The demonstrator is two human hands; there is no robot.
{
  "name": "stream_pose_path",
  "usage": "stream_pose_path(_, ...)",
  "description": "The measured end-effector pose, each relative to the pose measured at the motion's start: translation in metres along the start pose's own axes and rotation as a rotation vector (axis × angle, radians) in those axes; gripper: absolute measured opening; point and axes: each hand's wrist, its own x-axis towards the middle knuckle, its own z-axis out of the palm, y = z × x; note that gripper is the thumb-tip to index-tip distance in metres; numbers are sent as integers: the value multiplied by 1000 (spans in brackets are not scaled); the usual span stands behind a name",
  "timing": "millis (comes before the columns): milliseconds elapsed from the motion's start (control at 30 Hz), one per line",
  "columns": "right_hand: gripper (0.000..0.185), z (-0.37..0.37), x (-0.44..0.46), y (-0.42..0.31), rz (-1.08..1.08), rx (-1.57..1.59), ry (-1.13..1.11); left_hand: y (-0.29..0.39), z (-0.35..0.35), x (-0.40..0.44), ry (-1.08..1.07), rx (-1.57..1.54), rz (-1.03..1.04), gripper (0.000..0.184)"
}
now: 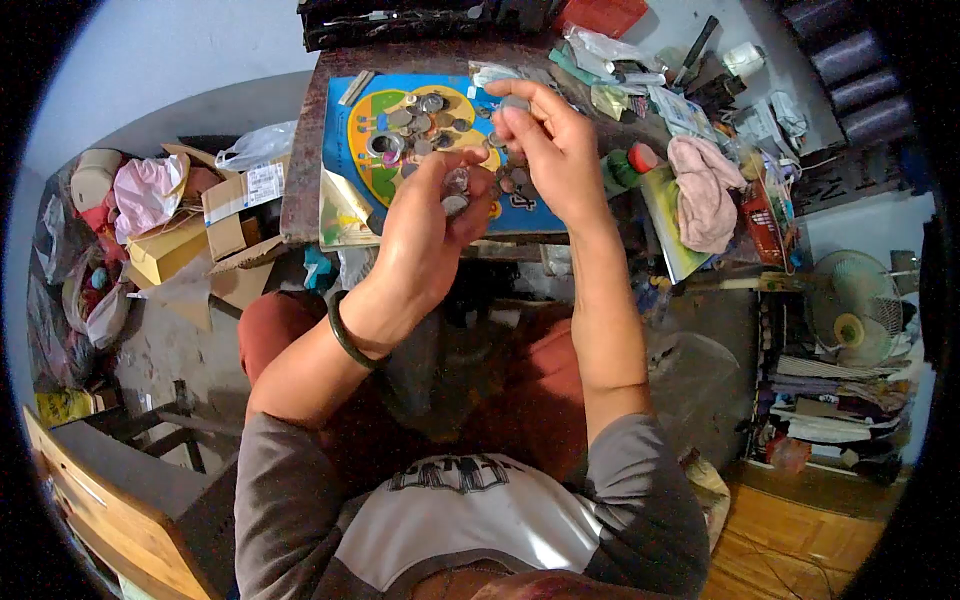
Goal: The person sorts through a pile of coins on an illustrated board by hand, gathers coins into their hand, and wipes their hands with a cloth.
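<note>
My left hand (430, 215) is cupped palm-up over the near edge of a blue picture book (343, 125), with several silvery coins (455, 204) in its curled fingers. A dark bangle (350, 335) circles that wrist. To the right, my right hand (550, 145) hovers above the book, thumb and forefinger pinched on a greyish coin (514, 103). Loose coins (400, 118) lie scattered over the yellow round picture on the cover. More coins (515, 180) lie below my right hand, partly hidden by it.
The book lies on a dark wooden table (300, 200). Right of it are a green bottle with a red cap (642, 157), a pink cloth (703, 195) and clutter. Cardboard boxes (235, 210) and bags fill the left side; a fan (855, 305) stands far right.
</note>
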Motion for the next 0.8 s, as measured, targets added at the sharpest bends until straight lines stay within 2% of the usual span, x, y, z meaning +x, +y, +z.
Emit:
stream_pose_path(100, 18, -2, -1, -4, -4, -27, -56, -1, -3, 0, -9, 3, 7, 23)
stream_pose_path(200, 16, 4, -3, -5, -23, -34, 22, -2, 1, -3, 37, -28, -5, 26)
stream_pose_path(300, 18, 8, -12, -25, 40, -178, -49, -1, 10, -4, 104, -58, -14, 28)
stream_pose_path(333, 19, 12, -15, -22, -20, -245, -81, 0, 15, -4, 158, -77, -29, 29)
stream_pose_path(367, 18, 14, -14, -21, -182, -345, -73, 0, 18, -4, 211, -96, -45, 30)
stream_pose_path(433, 17, 17, -10, -22, -506, -542, -56, -1, 14, -5, 154, -106, -33, 29)
stream_pose_path(467, 15, 16, -12, -27, -329, -505, -81, -3, 9, -4, 97, -130, -41, 29)
stream_pose_path(567, 18, 13, 4, -11, -304, -516, 90, -7, -13, 4, -137, -233, -96, 27)
stream_pose_path(667, 19, 11, 24, 6, -205, -633, -45, 3, 2, -5, -5, -119, -63, 26)
stream_pose_path(800, 27, 30, 48, 25, -224, -762, -195, 5, -2, -7, -129, -52, -34, 21)
